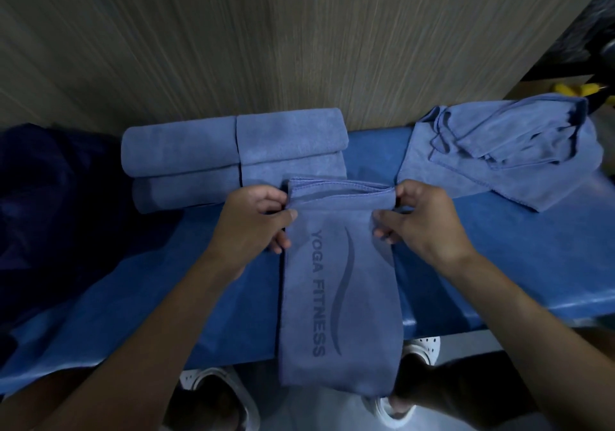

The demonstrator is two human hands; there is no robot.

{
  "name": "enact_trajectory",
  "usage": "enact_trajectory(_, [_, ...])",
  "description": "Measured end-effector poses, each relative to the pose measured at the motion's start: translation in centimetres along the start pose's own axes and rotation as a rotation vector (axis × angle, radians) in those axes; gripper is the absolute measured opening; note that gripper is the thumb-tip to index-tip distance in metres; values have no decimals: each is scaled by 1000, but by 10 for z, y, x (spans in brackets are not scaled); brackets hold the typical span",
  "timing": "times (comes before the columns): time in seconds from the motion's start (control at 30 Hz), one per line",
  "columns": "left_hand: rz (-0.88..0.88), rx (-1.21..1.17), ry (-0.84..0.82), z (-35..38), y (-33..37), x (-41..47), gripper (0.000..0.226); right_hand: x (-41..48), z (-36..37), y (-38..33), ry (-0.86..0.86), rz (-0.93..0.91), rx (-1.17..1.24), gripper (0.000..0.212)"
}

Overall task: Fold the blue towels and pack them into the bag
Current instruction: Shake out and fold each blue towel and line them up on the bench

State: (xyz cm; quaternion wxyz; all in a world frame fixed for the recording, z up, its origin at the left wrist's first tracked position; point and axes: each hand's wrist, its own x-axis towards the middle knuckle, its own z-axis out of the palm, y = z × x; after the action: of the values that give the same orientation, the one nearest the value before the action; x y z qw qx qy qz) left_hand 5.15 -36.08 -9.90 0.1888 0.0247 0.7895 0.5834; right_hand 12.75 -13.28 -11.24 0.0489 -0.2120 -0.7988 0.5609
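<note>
Towel (339, 280) with the YOGA FITNESS print is dead centre on my feed. It lies lengthways across the blue table cover (499, 247). The far end is folded back into a short layered flap, and the near end hangs over the table's front edge.

Far left: dark navy mass (50, 197), underexposed and cut off by the frame. I can't tell if it's the bag or just cloth.

Next: folded towels (186, 161), four bundles as far as I can count, two at the back and two in front, packed against the wood panel wall (299, 31). The front-right one is partly hidden behind the flap and the left hand.

Left hand (256, 217): pinching the flap's left edge, thumb on top of the cloth, fingers curled round the side. The lower fingertips tuck under the towel, so I can't see them fully.

Right hand (422, 217): mirror grip on the flap's right edge. Thumb and forefinger pinch the corner, and the other fingers are curled against the towel's side.

Right: loose towels (506, 151) in a crumpled, unfolded heap. The layers overlap, so no reliable count. The heap's left edge is near the right hand.

Far right, behind the heap: something yellow (565, 89), blurred and mostly hidden, so no ID.

Bottom: white shoes (213, 384) below the table edge. The right one is partly covered by the hanging towel end. Both forearms run out of frame.
</note>
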Motion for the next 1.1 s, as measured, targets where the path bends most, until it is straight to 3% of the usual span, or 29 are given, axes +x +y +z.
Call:
enact_trajectory(0.13, [45,-103,8,-2,-5,1,16,-3,1,4,9,-105,-10,17])
enact_trajectory(0.3, [250,19,-60,-2,-8,-4,35,-11,2,8,-52,-238,10,20])
enact_trajectory(0.43, [348,79,-111,-5,-13,-7,28,-16,-3,10,-119,-319,-10,16])
enact_trajectory(0.6, [461,255,-155,-12,-23,-11,28,-16,-11,18,-111,-593,-301,16])
enact_trajectory(0.73, [562,475,-179,-15,-25,-15,24,-19,-14,28,-140,-661,-481,24])
enact_trajectory(0.87, [592,639,-221,-13,-26,-18,15,-21,-15,31,-95,-762,-764,18])
enact_trajectory(1.1, [621,768,-214,-12,-32,-16,13,-22,-13,32,-46,-785,-853,15])
